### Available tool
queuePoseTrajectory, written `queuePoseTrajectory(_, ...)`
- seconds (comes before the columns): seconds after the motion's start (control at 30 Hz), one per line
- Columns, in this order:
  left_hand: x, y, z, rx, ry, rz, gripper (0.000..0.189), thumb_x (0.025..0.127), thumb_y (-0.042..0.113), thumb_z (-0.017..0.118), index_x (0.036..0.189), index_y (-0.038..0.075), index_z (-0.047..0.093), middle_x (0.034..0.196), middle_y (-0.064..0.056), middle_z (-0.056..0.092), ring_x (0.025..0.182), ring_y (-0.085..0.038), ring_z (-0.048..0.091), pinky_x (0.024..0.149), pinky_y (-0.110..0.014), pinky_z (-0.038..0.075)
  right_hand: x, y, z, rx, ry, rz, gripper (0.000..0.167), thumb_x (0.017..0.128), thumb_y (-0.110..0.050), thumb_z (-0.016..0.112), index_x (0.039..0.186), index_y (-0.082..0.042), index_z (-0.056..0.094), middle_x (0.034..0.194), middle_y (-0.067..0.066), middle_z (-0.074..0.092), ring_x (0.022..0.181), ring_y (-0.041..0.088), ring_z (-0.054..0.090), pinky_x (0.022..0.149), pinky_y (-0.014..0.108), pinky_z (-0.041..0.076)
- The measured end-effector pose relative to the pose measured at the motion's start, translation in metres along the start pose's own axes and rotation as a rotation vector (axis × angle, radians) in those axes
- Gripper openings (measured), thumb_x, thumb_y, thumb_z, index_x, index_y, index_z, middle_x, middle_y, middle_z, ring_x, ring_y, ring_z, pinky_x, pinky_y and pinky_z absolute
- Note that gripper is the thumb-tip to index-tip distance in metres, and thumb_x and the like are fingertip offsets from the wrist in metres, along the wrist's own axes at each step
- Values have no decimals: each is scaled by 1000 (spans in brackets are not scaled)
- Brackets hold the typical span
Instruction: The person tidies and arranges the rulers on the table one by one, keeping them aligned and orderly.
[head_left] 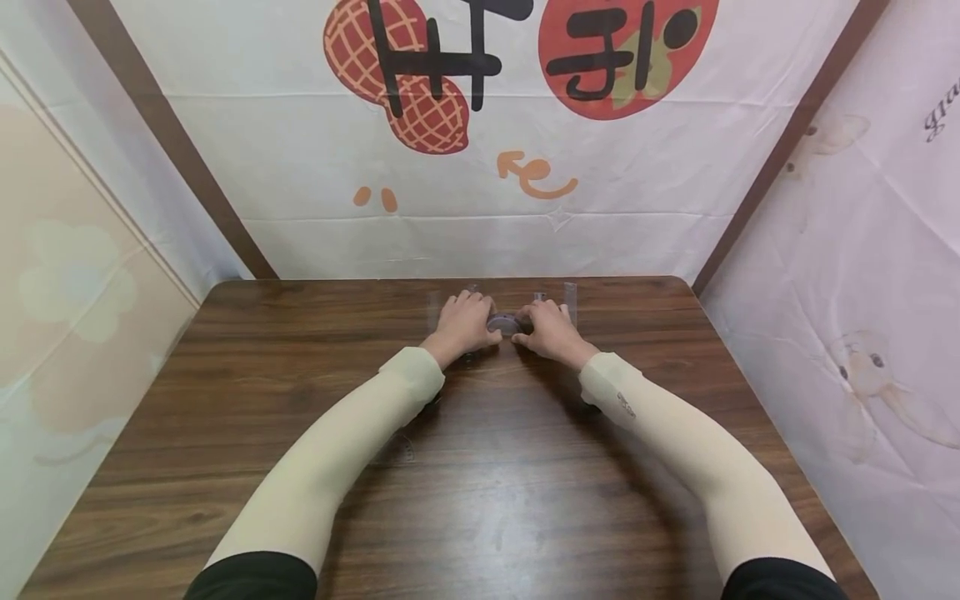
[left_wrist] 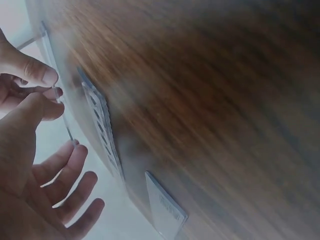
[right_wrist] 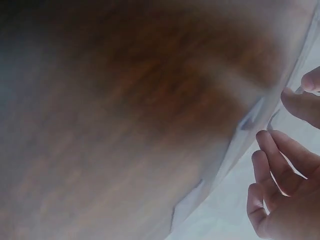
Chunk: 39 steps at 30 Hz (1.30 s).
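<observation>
Both hands hold a small clear protractor (head_left: pixel 504 324) with a rounded outline, near the back of the table. The left hand (head_left: pixel 467 323) pinches its left side between thumb and fingers. On the opposite side, the right hand (head_left: pixel 551 329) grips it the same way. In the left wrist view the protractor (left_wrist: pixel 69 127) shows as a thin edge between the fingertips, raised over the table. Its markings are too small to read.
Clear rulers lie around the hands; one ruler (head_left: pixel 571 300) is behind the right hand, and a ruler with cutouts (left_wrist: pixel 102 125) shows in the left wrist view. A strip with a barcode (left_wrist: pixel 165 210) lies nearby. Another clear marked piece (head_left: pixel 405 448) is beside the left forearm.
</observation>
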<state>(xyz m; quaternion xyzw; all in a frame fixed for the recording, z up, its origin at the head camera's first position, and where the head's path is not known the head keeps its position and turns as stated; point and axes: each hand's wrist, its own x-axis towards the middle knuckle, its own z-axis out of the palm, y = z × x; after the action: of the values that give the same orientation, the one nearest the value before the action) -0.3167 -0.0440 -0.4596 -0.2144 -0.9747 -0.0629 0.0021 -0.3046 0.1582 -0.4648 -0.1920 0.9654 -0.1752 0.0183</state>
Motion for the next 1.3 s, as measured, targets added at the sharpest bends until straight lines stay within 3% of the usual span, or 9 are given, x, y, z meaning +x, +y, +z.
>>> queuePoseTrajectory(0.33, -17, -2, -4, -47, 30, 37, 43, 98, 42, 72, 131, 14, 70, 127, -6, 70, 124, -30, 59, 106, -47, 47, -12, -2, -3, 82, 14, -61, 40, 97, -28, 84, 129, -6, 75, 117, 8, 74, 106, 28, 67, 96, 50, 36)
queuePoseTrajectory(0.8, -39, -11, -9, -90, 92, 122, 43, 97, 38, 77, 132, 13, 73, 122, -5, 72, 111, -27, 63, 96, -44, 51, -22, -5, -2, 193, 22, -108, 35, 95, -23, 85, 123, -5, 75, 110, 6, 74, 96, 22, 67, 105, 51, 39)
queuePoseTrajectory(1.13, -58, -18, -14, -134, 94, 163, 45, 94, 35, 85, 131, 12, 74, 127, -8, 73, 116, -31, 65, 103, -48, 51, -36, -20, 1, 153, 50, -150, 36, 93, -21, 86, 122, -4, 74, 115, 7, 74, 103, 23, 68, 100, 48, 43)
queuePoseTrajectory(1.3, -74, -20, -15, -135, 100, 181, 45, 93, 38, 85, 130, 13, 75, 123, -6, 73, 114, -29, 65, 99, -47, 52, -46, -28, 1, 114, 66, -209, 36, 91, -21, 87, 119, -3, 74, 116, 8, 74, 106, 25, 68, 99, 48, 46)
